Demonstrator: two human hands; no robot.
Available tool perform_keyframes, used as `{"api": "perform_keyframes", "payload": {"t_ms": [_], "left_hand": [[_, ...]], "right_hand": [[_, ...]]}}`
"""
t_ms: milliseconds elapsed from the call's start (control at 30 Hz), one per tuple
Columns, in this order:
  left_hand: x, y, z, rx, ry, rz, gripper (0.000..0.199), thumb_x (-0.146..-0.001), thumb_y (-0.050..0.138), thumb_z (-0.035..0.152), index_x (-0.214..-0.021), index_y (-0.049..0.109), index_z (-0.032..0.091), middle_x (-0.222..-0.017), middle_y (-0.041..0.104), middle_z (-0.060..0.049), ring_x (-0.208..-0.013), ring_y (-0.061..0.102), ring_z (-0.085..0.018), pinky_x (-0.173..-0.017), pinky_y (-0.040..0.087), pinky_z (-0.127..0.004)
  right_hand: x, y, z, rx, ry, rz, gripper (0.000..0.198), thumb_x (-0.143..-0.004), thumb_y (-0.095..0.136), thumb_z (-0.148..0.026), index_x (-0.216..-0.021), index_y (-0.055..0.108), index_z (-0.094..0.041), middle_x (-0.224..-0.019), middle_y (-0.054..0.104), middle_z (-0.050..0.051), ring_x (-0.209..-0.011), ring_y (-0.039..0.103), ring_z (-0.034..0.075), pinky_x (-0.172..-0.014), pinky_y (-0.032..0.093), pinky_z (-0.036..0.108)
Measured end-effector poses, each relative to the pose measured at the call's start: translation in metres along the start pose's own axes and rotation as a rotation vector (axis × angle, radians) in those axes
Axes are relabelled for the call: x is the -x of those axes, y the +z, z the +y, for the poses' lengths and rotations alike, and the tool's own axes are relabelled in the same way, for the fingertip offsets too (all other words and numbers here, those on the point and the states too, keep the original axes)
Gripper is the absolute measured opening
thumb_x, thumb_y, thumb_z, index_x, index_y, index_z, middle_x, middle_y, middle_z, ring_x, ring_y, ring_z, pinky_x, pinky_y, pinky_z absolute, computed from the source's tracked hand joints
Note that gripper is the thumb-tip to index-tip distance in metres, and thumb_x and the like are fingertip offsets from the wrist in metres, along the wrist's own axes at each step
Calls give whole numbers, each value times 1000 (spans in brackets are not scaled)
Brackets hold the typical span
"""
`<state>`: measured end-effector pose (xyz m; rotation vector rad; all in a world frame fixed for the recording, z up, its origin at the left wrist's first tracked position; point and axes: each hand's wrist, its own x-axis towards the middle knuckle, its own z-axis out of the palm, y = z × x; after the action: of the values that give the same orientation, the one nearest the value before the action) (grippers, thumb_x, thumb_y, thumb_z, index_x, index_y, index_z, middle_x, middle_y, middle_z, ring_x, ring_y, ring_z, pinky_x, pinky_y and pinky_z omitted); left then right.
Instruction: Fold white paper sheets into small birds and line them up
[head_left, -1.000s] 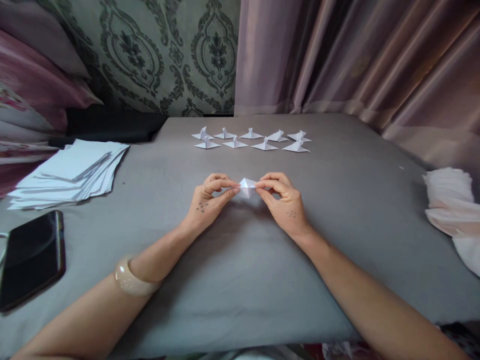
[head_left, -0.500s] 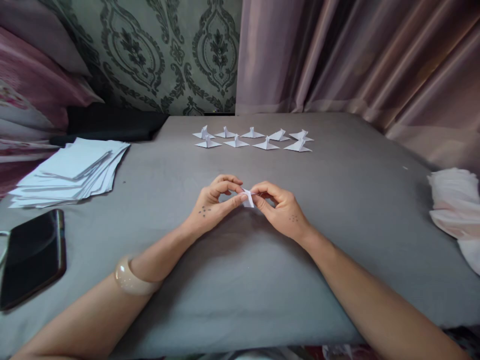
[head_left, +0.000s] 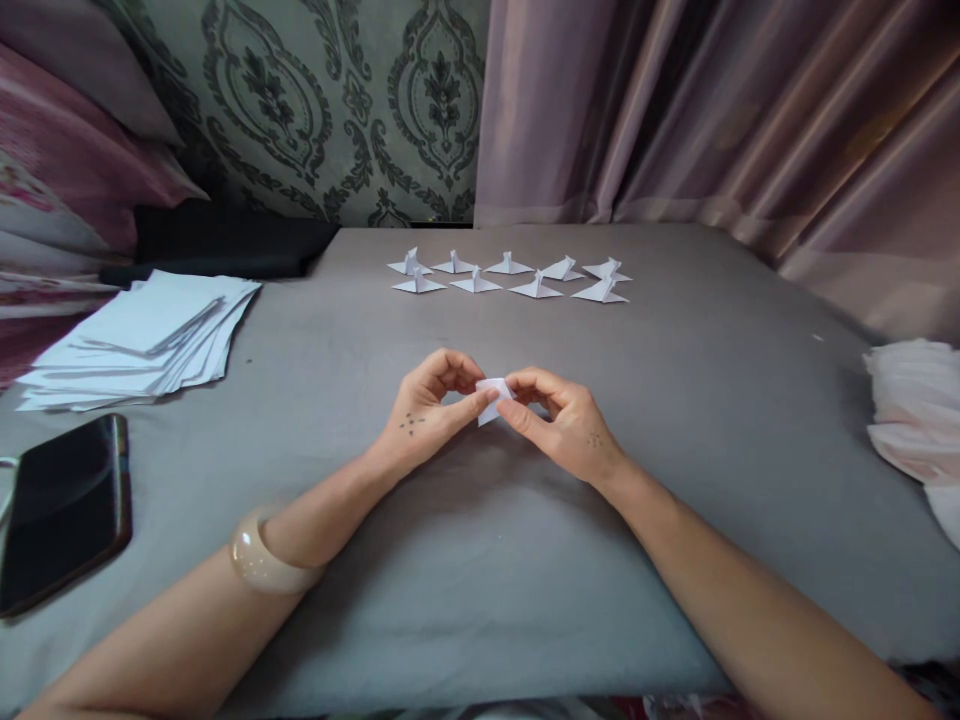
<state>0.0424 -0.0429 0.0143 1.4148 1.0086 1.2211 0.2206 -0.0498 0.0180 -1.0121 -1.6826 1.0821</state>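
Observation:
Between my hands is a small folded piece of white paper [head_left: 490, 408], held just above the middle of the table. My left hand [head_left: 433, 402] pinches its left side, the thumb lying across the front face. From the other side my right hand [head_left: 559, 412] grips the right edge, thumb in front and index finger at the upper corner. Both thumb tips nearly meet on the paper. The remaining fingers are curled behind and partly hidden. Farther back stand several folded white paper figures [head_left: 537, 286] in two rows, with pointed wings and upright middles.
A stack of white paper sheets [head_left: 150, 320] lies at the left, with a dark phone [head_left: 66, 515] and its cable nearer me. Crumpled white cloth [head_left: 915, 410] sits at the right edge. Grey cloth covers the table [head_left: 420, 610]. Behind it hang pinkish curtains [head_left: 555, 110].
The folded paper has been turned between my fingers and now shows a broader flat face. My right thumb has shifted left onto its front. The paper figures are unmoved on the table.

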Motion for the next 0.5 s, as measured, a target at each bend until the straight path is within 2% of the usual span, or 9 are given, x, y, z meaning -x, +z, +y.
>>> {"api": "perform_keyframes", "payload": {"t_ms": [100, 200, 267, 367, 500], "left_hand": [[0, 1, 2, 84, -62, -48, 34, -73, 77, 30, -100, 60, 18, -79, 63, 1, -74, 58, -11, -70, 46, -24], [-1, 1, 3, 86, -192, -96, 27, -74, 76, 35, -88, 66, 14, -77, 65, -2, -70, 59, -12, -64, 46, -24], [-2, 1, 2, 111, -238, -79, 25, -74, 76, 36, -79, 66, 13, -74, 66, -2, -66, 58, -11, -62, 45, -23], [-4, -1, -1, 190, -264, -48, 25, -74, 76, 36, -78, 66, 14, -74, 67, -1, -68, 59, -10, -65, 46, -23], [-5, -1, -2, 227, -319, -104, 25, -71, 78, 33, -81, 65, 14, -74, 65, 0, -66, 57, -9, -64, 44, -21]], "right_hand": [[-1, 3, 4, -22, 50, 53, 16, -81, 65, -35, -89, 68, -21, -87, 70, 3, -82, 64, 16, -80, 50, 32], [-2, 2, 7, -77, 112, 53, 17, -80, 67, -36, -88, 70, -21, -87, 71, 3, -82, 64, 16, -80, 50, 32], [-3, 0, 8, -130, 184, 63, 20, -77, 70, -38, -87, 70, -21, -87, 72, 3, -81, 65, 16, -79, 50, 31], [-4, -2, 9, -229, 269, 77, 23, -74, 72, -41, -85, 69, -21, -85, 70, 2, -80, 64, 15, -79, 50, 30], [-5, -4, 9, -193, 240, 51, 19, -78, 68, -39, -82, 68, -20, -80, 68, 0, -77, 61, 13, -76, 48, 28]]}}
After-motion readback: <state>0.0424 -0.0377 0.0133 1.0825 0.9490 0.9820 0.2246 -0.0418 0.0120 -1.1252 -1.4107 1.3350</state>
